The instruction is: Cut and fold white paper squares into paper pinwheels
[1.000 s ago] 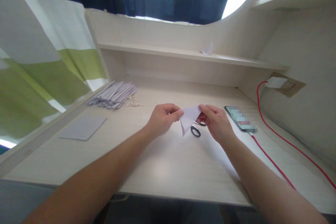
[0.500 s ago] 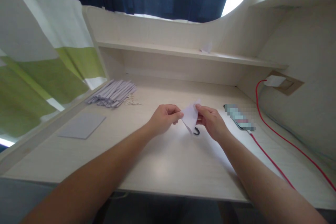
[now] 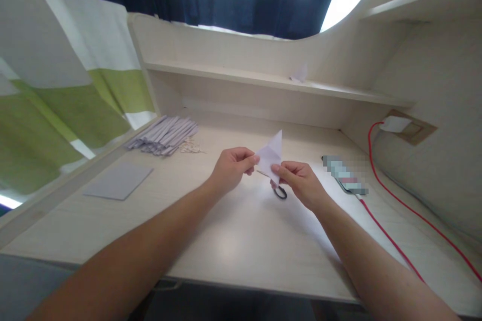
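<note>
The paper (image 3: 269, 154) is above the counter (image 3: 226, 246), its long axis pointing toward the back edge; left hand (image 3: 230, 171) pinches its left corner, right hand (image 3: 301, 184) its near end.

I hold my left arm (image 3: 158, 238) and right arm (image 3: 356, 248) stretched forward, angling inward; left hand (image 3: 230, 168) and right hand (image 3: 301, 183) face each other, fingers (image 3: 243, 151) curled in pinches.
</note>
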